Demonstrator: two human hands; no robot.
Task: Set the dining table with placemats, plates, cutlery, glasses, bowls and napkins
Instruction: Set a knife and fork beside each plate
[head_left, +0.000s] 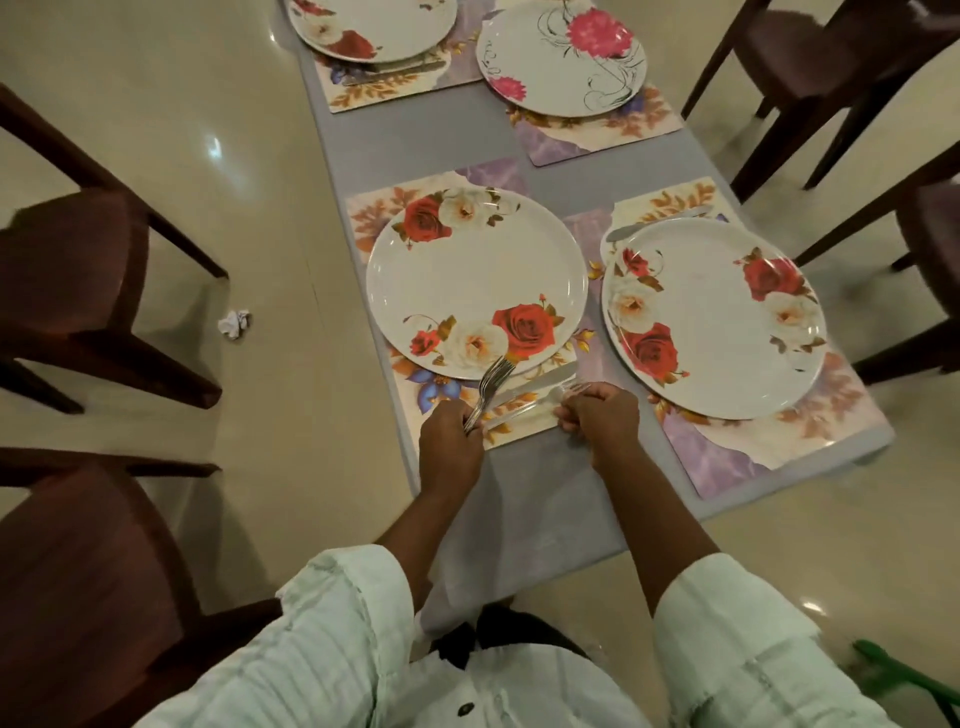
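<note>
My left hand (450, 447) grips a bundle of forks (491, 382) whose tines point up over the near edge of the rose-patterned plate (475, 283). That plate sits on a floral placemat (374, 208). My right hand (600, 413) pinches one fork (524, 408) that lies low over the placemat's near edge. A knife (545, 378) lies on the mat just beyond that fork, beside the plate. To the right a second rose plate (714, 317) rests on its own placemat (727, 467), with a knife (657, 221) at its far edge.
Two more plates (561, 57) (371, 26) on placemats stand farther along the grey table (530, 499). Dark wooden chairs (78, 291) (852, 67) flank both sides. A crumpled white paper (235, 323) lies on the floor at the left.
</note>
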